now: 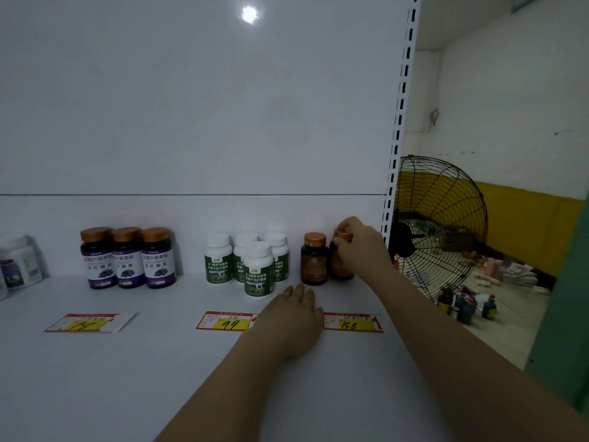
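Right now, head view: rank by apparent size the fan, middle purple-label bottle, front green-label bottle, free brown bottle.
1. fan, by far.
2. middle purple-label bottle and front green-label bottle: near alike; the green one stands nearer the camera, so I won't rank them.
3. free brown bottle, slightly smaller.

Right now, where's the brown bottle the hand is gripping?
Head view, far right of the shelf: the brown bottle stands beside its twin, behind the 158 price tag, right hand gripping its cap.

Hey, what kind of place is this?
Probably a shop or pharmacy: a white metal shelf holds grouped supplement bottles, red-and-yellow price tags lie before them, and the right hand grips a brown gold-capped bottle.
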A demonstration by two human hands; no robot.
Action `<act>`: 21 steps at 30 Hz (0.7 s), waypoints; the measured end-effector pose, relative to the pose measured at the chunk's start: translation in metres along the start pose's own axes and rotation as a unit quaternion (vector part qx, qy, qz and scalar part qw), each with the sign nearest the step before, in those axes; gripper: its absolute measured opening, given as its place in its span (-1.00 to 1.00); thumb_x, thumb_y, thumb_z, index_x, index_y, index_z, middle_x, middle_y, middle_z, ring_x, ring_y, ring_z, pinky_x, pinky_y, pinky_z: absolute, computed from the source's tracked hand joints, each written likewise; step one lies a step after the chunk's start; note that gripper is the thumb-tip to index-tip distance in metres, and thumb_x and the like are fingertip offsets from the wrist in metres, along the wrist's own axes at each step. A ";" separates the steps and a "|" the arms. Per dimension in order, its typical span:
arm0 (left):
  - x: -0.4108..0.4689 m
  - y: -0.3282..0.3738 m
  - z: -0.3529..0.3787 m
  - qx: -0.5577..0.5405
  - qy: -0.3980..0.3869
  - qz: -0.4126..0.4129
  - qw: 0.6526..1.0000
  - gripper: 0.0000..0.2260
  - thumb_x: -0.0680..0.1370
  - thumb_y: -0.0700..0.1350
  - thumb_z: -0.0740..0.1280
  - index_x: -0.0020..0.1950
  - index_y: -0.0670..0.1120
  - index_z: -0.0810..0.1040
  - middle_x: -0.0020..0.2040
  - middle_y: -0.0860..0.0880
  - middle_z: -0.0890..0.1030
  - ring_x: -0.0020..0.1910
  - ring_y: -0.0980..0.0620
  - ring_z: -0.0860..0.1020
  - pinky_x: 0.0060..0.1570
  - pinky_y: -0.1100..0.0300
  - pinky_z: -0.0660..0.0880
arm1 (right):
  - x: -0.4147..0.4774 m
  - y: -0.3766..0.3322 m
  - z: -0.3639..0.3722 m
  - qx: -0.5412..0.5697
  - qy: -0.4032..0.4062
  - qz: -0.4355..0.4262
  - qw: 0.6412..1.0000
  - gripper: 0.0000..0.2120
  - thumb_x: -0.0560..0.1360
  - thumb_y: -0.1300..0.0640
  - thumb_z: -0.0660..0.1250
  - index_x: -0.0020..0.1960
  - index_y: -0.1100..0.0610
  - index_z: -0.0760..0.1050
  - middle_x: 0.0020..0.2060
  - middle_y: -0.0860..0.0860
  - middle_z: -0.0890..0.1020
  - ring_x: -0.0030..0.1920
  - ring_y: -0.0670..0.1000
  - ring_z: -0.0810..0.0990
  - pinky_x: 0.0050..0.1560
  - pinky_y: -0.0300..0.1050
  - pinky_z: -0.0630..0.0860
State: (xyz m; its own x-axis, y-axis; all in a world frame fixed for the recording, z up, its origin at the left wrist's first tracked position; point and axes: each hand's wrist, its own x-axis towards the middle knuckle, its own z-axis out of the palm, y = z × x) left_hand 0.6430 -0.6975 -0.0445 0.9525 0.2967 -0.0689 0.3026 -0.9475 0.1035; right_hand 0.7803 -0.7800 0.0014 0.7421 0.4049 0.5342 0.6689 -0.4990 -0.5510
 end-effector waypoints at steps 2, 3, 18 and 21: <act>-0.003 0.004 -0.006 -0.054 0.032 -0.018 0.998 -0.53 0.65 0.03 0.01 0.51 -0.17 0.14 0.52 -0.15 0.16 0.48 -0.09 0.17 0.45 0.08 0.16 | 0.002 -0.008 -0.014 0.032 0.033 -0.018 0.999 -0.76 0.55 0.09 0.29 0.19 0.13 0.47 0.06 0.16 0.56 0.03 0.13 0.53 -0.11 -0.16 0.39; -0.005 0.006 -0.010 -0.085 0.067 -0.021 0.994 -0.58 0.63 0.02 0.09 0.43 -0.15 0.27 0.44 -0.13 0.31 0.39 -0.07 0.32 0.35 0.09 0.30 | 0.002 -0.014 -0.022 0.054 0.038 -0.027 0.997 -0.74 0.54 0.08 0.30 0.20 0.12 0.48 0.03 0.13 0.57 0.02 0.09 0.53 -0.11 -0.17 0.40; -0.020 0.003 -0.036 -0.560 0.151 0.011 0.815 -0.67 0.39 -0.13 0.51 0.14 -0.05 0.60 -0.03 0.05 0.69 -0.03 0.15 0.62 0.02 0.34 0.49 | -0.021 -0.035 -0.050 0.227 -0.090 0.007 0.970 -0.67 0.43 -0.19 0.38 0.04 0.02 0.54 -0.10 -0.02 0.60 -0.11 -0.12 0.54 -0.23 -0.27 0.41; -0.021 0.000 -0.036 -0.591 0.133 0.019 0.795 -0.66 0.40 -0.17 0.50 0.17 -0.08 0.60 -0.02 0.03 0.69 0.01 0.13 0.63 0.10 0.27 0.50 | -0.020 -0.035 -0.052 0.237 -0.095 0.016 0.967 -0.73 0.47 -0.19 0.33 -0.01 -0.01 0.54 -0.03 0.03 0.62 -0.02 -0.03 0.58 -0.02 -0.12 0.55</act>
State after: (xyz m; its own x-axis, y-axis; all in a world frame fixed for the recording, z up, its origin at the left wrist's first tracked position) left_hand 0.6244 -0.6989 -0.0075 0.8873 0.4350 0.1530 -0.0553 -0.2291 0.9718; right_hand 0.7399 -0.8103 0.0431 0.7266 0.5512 0.4103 0.5573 -0.1234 -0.8211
